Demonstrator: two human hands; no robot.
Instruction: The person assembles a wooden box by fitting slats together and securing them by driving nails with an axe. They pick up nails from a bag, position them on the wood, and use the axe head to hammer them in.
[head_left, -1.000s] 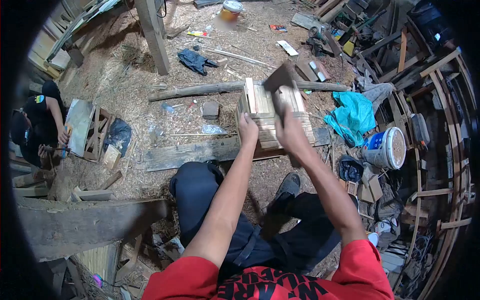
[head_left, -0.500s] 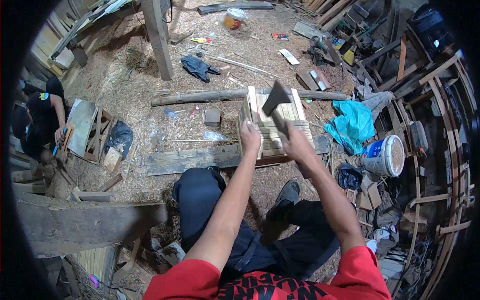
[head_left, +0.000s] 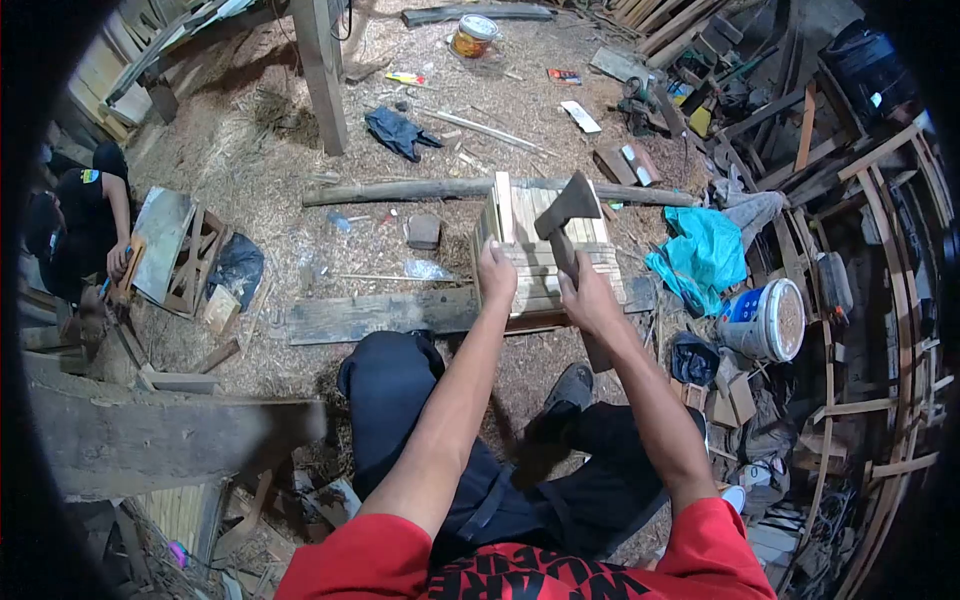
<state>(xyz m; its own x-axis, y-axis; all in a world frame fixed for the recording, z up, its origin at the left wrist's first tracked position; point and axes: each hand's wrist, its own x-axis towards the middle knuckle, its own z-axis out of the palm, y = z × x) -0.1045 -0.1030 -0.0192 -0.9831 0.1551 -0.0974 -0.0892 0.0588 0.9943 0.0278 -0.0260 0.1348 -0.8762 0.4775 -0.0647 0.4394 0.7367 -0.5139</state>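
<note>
In front of me a slatted wooden crate (head_left: 530, 285) rests partly over a plank on the ground. My left hand (head_left: 496, 277) is closed around its left edge, thumb on the top side. My right hand (head_left: 588, 300) grips the wooden handle of a hatchet (head_left: 568, 208) just below its head. The dark metal blade hovers over the upper part of the crate, turned up and to the right, and the handle's lower end shows beneath my wrist.
A plank (head_left: 385, 318) and a long pole (head_left: 400, 192) lie across the shavings. To the right are a teal plastic sheet (head_left: 700, 255) and a white bucket (head_left: 765, 320). Another person (head_left: 85, 215) works at far left beside a small wooden frame (head_left: 180, 250). A thick beam (head_left: 180, 440) juts in at lower left.
The hatchet head has swung to the right and its blade has turned. My right hand is slightly lower; my left hand stays on the crate. The other person's arm has shifted.
</note>
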